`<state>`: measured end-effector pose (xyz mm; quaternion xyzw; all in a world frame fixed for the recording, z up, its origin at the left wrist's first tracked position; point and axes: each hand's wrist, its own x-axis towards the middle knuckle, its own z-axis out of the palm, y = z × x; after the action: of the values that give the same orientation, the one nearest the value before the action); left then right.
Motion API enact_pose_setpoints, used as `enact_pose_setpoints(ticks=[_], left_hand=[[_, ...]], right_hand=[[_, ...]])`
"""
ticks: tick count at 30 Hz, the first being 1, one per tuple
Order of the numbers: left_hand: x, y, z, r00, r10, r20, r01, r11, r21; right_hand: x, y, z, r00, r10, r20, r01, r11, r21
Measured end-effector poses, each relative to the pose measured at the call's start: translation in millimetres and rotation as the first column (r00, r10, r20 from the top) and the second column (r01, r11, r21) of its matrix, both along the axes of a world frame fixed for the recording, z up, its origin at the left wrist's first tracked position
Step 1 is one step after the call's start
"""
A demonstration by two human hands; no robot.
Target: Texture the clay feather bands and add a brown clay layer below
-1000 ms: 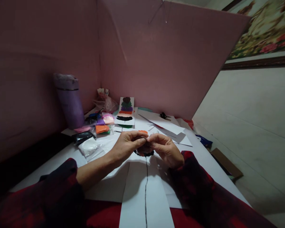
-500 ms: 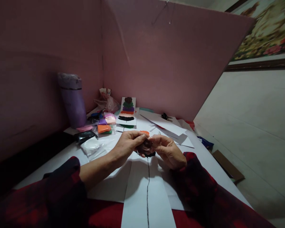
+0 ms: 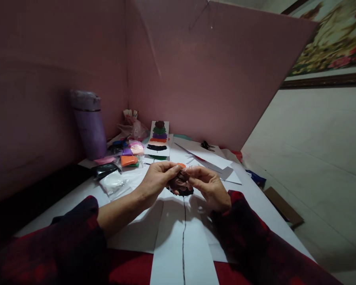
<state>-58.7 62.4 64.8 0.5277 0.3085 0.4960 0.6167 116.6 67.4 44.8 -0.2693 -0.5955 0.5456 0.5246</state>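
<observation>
Between my two hands is a small clear packet of brown clay (image 3: pixel 179 184), pinched along its top edge. My left hand (image 3: pixel 154 181) is closed on its left side, thumb on top. My right hand (image 3: pixel 211 187) grips the right side, with thumb and forefinger at a shiny bit of plastic. Below the packet lies a long white paper strip (image 3: pixel 173 241) with a wavy black line running down it. An orange patch (image 3: pixel 181 165) and a black patch (image 3: pixel 186 192) show on the strip around the packet; my hands and the packet hide what lies between.
To the left lie several clay packets, including an orange one (image 3: pixel 129 160), a black one (image 3: pixel 105 170) and a white one (image 3: pixel 112 182). A purple bottle (image 3: pixel 90 126) stands behind them. A card with coloured bands (image 3: pixel 158 136) lies farther back, with loose papers (image 3: pixel 207 156) to its right.
The top edge of the packet is drawn up more between my fingers, and more of its crumpled brown front shows. The whole view has shifted slightly.
</observation>
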Motion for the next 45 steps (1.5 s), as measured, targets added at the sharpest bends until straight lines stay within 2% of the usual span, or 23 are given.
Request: enact_pose_setpoints(ticks=[4, 8, 17, 20, 25, 28, 31, 37, 41, 45], left_hand=[[-1, 0, 0.0, 0.999, -0.048, 0.021, 0.048, 0.999, 0.003], [-2, 0, 0.8, 0.996, -0.079, 0.038, 0.079, 0.997, 0.016], [-1, 0, -1.0, 0.998, -0.05, 0.042, 0.05, 0.999, -0.003], [0, -1, -2.2, 0.998, -0.042, 0.053, 0.042, 0.999, -0.008], [0, 1, -3.0, 0.998, -0.033, 0.047, 0.034, 0.999, -0.03], [-2, 3, -2.7, 0.998, -0.05, 0.038, 0.051, 0.998, -0.034], [-3, 5, -2.4, 0.997, -0.075, 0.034, 0.076, 0.996, -0.039], [0, 1, -1.7, 0.996, -0.072, 0.047, 0.074, 0.995, -0.061], [1, -1, -1.3, 0.995, -0.086, 0.052, 0.089, 0.994, -0.065], [1, -3, -0.5, 0.994, -0.073, 0.084, 0.08, 0.994, -0.081]], right_hand=[[2, 2, 0.2, 1.0, -0.029, 0.007, 0.029, 1.0, 0.012], [4, 1, 3.7, 0.993, -0.047, 0.109, 0.038, 0.996, 0.084], [0, -3, 9.2, 0.985, 0.157, 0.066, -0.158, 0.987, 0.014], [1, -3, 10.9, 0.981, 0.184, 0.059, -0.184, 0.983, -0.004], [1, -5, 12.4, 0.988, 0.151, 0.041, -0.15, 0.988, -0.026], [-1, -5, 9.7, 0.997, 0.072, 0.018, -0.072, 0.997, -0.022], [-1, -4, 4.8, 1.0, 0.009, 0.004, -0.009, 0.997, -0.078], [2, 0, 0.4, 0.991, 0.11, -0.079, -0.123, 0.977, -0.176], [5, 1, 1.4, 0.982, 0.163, -0.093, -0.178, 0.966, -0.188], [6, 1, 3.7, 0.978, 0.205, -0.041, -0.209, 0.963, -0.17]])
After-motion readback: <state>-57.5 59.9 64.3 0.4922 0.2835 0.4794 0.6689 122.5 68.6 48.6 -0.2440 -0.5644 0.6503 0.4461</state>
